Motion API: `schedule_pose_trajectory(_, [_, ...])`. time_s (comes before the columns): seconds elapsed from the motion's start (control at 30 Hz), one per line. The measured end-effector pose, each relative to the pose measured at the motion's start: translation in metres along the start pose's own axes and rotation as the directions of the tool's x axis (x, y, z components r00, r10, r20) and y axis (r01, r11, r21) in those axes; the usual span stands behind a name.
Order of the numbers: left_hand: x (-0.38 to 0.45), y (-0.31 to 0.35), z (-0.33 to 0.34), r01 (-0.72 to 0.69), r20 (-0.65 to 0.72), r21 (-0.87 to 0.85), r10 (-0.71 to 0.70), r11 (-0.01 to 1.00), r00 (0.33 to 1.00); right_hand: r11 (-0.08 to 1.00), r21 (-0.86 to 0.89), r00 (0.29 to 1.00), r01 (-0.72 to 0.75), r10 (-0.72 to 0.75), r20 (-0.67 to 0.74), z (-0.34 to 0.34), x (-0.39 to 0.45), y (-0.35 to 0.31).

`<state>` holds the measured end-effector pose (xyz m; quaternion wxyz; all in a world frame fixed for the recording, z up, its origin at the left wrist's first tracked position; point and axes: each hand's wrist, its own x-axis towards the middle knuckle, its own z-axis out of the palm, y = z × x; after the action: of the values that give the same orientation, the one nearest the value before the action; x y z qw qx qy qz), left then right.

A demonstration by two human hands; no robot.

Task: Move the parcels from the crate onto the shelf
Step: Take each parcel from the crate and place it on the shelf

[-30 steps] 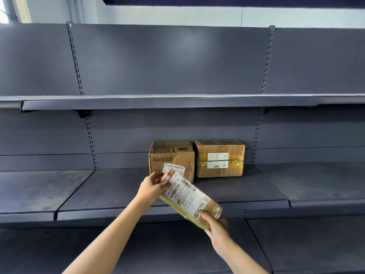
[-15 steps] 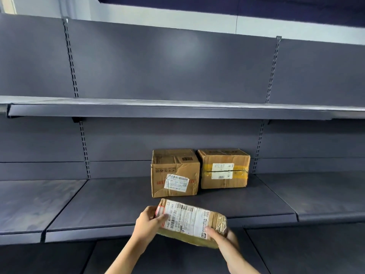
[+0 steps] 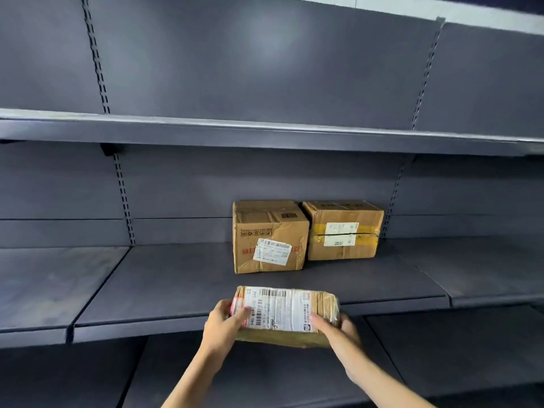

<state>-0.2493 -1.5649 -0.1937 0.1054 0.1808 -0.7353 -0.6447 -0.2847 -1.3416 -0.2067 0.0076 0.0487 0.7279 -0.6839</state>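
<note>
2 hands hold a flat taped parcel (image 3: 285, 315) at the near edge of the grey shelf (image 3: 176, 278): the left hand (image 3: 225, 325) grips its left end, the right hand (image 3: 335, 331) its right end. Farther back on that shelf, 2 cardboard boxes stand side by side, the left box (image 3: 269, 237) and the right box (image 3: 344, 231).

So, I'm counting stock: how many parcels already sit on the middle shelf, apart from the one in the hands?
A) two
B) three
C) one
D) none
A: two cardboard boxes, the left box and the right box, stand side by side on the middle shelf.
</note>
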Motion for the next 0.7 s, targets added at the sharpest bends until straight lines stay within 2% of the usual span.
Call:
schedule_pose_trajectory(0.23, [-0.004, -0.004, -0.041, 0.001, -0.09, -0.059, -0.006, 0.998, 0.996, 1.0, -0.021, 0.994, 0.002, 0.0, 0.114, 0.039, 0.002, -0.009])
schedule_pose_trajectory(0.47, [-0.019, 0.006, -0.079, -0.028, -0.234, -0.084, 0.007, 0.996, 0.972, 0.997, 0.002, 0.966, 0.076, -0.074, 0.247, 0.08, -0.001, -0.024])
schedule_pose_trajectory(0.7, [-0.028, 0.025, -0.102, -0.037, -0.314, -0.085, 0.008, 0.996, 0.949, 0.991, 0.023, 0.93, 0.129, -0.129, 0.344, 0.105, 0.008, -0.04])
